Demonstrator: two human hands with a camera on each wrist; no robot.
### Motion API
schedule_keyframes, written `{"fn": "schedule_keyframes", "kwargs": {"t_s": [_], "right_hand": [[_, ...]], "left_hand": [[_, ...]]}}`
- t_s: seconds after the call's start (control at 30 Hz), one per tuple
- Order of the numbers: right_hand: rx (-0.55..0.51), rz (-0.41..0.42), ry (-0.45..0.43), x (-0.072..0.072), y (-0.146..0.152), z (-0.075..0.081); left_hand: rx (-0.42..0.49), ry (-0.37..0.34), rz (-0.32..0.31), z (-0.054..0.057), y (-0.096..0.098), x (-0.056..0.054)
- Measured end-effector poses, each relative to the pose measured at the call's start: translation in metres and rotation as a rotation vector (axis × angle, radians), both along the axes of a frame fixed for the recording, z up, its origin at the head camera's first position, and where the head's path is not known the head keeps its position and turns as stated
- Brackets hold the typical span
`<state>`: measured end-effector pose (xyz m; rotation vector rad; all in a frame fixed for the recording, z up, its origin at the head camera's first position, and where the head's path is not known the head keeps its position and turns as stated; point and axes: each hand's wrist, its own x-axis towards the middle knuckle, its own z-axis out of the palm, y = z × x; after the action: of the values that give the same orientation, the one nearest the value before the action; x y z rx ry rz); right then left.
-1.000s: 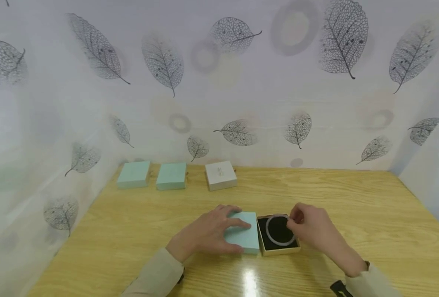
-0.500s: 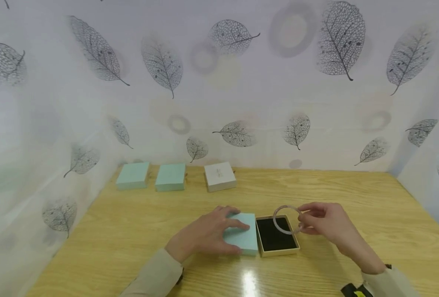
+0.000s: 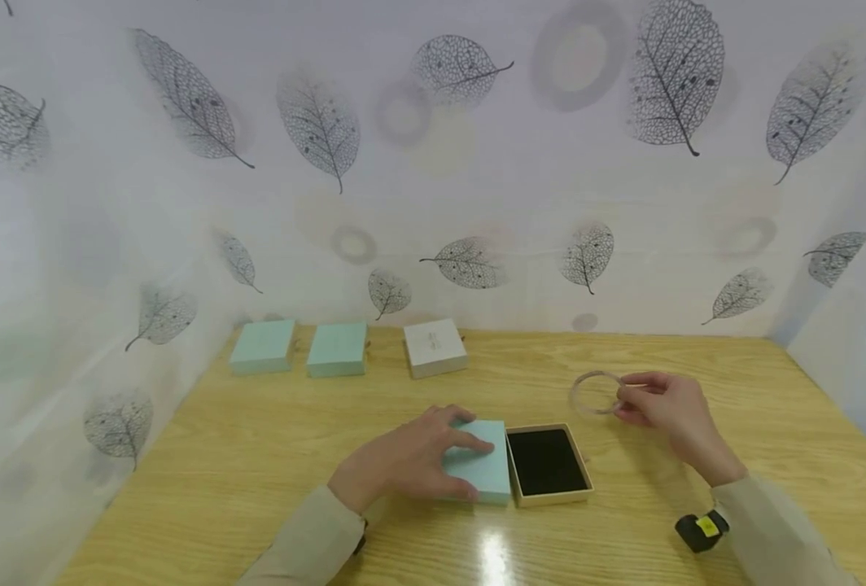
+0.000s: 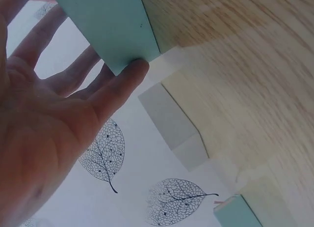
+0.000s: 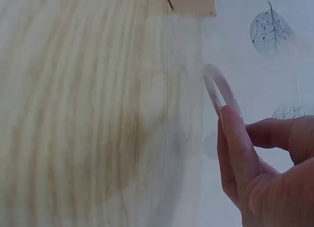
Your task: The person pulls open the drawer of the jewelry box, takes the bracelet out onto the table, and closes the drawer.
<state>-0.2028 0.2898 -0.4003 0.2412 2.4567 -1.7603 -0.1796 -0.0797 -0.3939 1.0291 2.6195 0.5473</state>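
A: What was all around?

B: A leaf-print backdrop, at the back and both sides, and within it a wood-grain bench.

A: And the hands?

B: Apart, each holding something. The left hand spanned the blue box, thumb at its near edge and other fingers over the top and far side, hiding a good part of it. The right hand pinched the bangle by its rim between thumb and fingers.

A: Other boxes?

B: Three stood in a row at the back, near the backdrop: one green box at the far left, a second green box beside it, then a white box, well apart from the hands.

A: Anything in between?

B: An open tray, right beside the blue box; whether they touched, I couldn't tell. A black pad lay in it.

A: And the bangle itself?

B: Just past the tray's far right corner, jutting left from the right hand. Whether it touched the bench, I couldn't tell.
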Motion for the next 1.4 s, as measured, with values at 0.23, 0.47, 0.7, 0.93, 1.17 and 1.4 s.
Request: {"fn": "schedule_keyframes", "kwargs": {"t_s": [0.23, 0.47, 0.7, 0.93, 1.17, 1.4], "right_hand": [[0.047, -0.029, -0.033, -0.014, 0.011, -0.002], [0.09, -0.048, -0.014, -0.025, 0.016, -0.007], [0.058, -0.064, -0.007, -0.034, 0.02, -0.01], [0.094, -0.078, -0.012, -0.045, 0.017, -0.008], [0.252, -0.103, 0.006, -0.053, 0.016, -0.012], [0.336, -0.104, 0.024, -0.058, 0.017, -0.016]], "left_hand": [[-0.014, -0.002, -0.018, 0.008, 0.005, 0.002], [-0.035, 0.005, -0.014, 0.009, 0.008, 0.002], [-0.033, -0.012, -0.012, 0.009, 0.009, 0.001], [-0.04, -0.01, -0.001, 0.009, 0.007, 0.001], [-0.041, -0.013, -0.015, 0.009, 0.007, 0.0], [-0.035, -0.013, -0.014, 0.008, 0.006, 0.001]]}}
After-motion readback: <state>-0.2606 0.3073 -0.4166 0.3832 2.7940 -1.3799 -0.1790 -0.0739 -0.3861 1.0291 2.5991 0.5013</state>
